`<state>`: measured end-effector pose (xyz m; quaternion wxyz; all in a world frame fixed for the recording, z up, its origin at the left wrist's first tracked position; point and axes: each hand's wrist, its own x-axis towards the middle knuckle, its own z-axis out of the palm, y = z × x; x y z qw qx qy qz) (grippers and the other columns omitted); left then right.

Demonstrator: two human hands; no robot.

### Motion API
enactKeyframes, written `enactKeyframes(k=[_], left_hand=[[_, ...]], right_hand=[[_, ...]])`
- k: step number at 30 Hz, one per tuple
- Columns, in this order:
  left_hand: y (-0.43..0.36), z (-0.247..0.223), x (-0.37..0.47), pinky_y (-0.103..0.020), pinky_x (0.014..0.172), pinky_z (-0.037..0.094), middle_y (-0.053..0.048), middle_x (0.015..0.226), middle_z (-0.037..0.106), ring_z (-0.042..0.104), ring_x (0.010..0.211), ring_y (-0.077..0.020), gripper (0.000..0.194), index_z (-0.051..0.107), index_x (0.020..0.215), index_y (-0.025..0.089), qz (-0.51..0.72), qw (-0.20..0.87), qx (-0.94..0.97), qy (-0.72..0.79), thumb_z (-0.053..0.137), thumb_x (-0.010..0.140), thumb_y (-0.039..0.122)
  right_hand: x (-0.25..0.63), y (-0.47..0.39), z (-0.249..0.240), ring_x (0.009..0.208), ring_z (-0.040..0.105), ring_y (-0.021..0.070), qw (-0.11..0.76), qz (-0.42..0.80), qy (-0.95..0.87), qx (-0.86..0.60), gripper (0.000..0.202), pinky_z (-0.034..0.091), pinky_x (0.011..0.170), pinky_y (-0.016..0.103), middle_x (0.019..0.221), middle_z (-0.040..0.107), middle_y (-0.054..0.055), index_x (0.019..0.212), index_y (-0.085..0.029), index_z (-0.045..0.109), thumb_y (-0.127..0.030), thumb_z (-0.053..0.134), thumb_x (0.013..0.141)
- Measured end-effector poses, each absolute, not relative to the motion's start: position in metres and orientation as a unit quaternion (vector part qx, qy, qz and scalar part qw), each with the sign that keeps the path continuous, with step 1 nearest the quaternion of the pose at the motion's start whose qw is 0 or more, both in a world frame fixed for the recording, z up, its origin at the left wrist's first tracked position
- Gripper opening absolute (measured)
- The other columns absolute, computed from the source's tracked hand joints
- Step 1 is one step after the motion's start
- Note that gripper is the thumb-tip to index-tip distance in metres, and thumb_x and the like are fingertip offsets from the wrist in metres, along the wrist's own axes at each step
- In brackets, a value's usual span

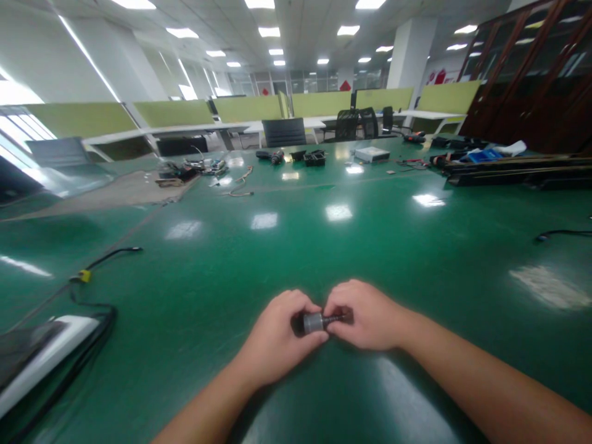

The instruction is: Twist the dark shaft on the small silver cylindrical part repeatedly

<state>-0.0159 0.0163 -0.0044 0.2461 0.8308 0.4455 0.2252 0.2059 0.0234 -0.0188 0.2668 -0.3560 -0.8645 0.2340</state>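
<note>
Grey cylinder (313, 323), lower centre of frame; long axis nearly horizontal, thin shaft (331, 319) pointing right. Left hand (283, 330) curled partway shut, gripping cylinder; right hand (369, 316) nearly closed, fingertips pinching shaft.

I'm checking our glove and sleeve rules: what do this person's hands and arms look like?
The left hand and right hand are gloveless. Both forearms are bare, with no sleeve, watch or bracelet in view. Blur hides small markings.
</note>
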Motion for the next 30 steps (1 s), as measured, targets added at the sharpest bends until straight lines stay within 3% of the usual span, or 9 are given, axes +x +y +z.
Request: enactKeyframes(k=[25, 30], left_hand=[[0.0151, -0.0049, -0.0163, -0.032, 0.078, 0.043, -0.002, 0.091, 0.067, 0.06, 0.087, -0.0217, 0.022, 0.069, 0.094, 0.021, 0.232, 0.249, 0.83, 0.441, 0.08, 0.076, 0.025], [0.0149, -0.0044, -0.0165, -0.033, 0.08, 0.044, -0.002, 0.092, 0.067, 0.061, 0.088, -0.0219, 0.023, 0.069, 0.094, 0.021, 0.234, 0.253, 0.829, 0.441, 0.081, 0.075, 0.024]], right_hand=[[0.2099, 0.0243, -0.0175, 0.066, 0.055, 0.0128, 0.257, 0.233, -0.859, -0.376, 0.009, 0.037, 0.067, 0.026, 0.072, 0.064, -0.003, 0.078, -0.019, 0.067, -0.02, 0.074, 0.074], [0.2133, 0.0257, -0.0155, 0.068, 0.056, 0.013, 0.247, 0.229, -0.862, -0.378, 0.01, 0.038, 0.073, 0.028, 0.069, 0.064, -0.004, 0.075, -0.019, 0.065, -0.02, 0.075, 0.072]])
